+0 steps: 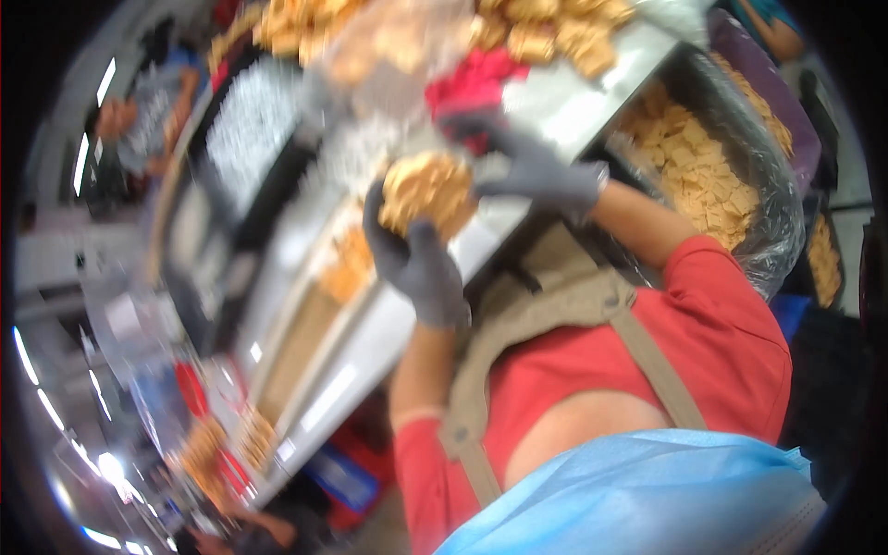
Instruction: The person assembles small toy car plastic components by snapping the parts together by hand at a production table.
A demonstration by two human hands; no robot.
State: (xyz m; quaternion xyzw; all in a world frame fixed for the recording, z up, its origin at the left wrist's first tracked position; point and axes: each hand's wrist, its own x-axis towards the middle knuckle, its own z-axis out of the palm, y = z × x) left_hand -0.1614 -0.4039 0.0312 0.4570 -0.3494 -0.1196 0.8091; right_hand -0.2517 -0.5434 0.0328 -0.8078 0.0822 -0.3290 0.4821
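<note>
My left hand (424, 273), in a grey glove, has its thumb and fingers wrapped round a tan, lumpy, rounded stack of pieces (430, 190) above the metal table. Just right of that stack is my right hand (548, 174), also gloved in grey. Its fingers are spread, the thumb reaching toward the stack's edge and the other fingers over a bright red cloth-like item (481, 79). Blur hides whether those fingers touch the red item. More small orange-tan pieces (347, 264) lie in a narrow trough beside my left hand.
A plastic-lined bin (772, 217) of flat tan pieces stands at the right. Piles of similar pieces (555, 32) and a clear bag (398, 42) lie at the far side. A narrow conveyor-like channel (296, 351) runs lower left. Another person (153, 120) is at the left.
</note>
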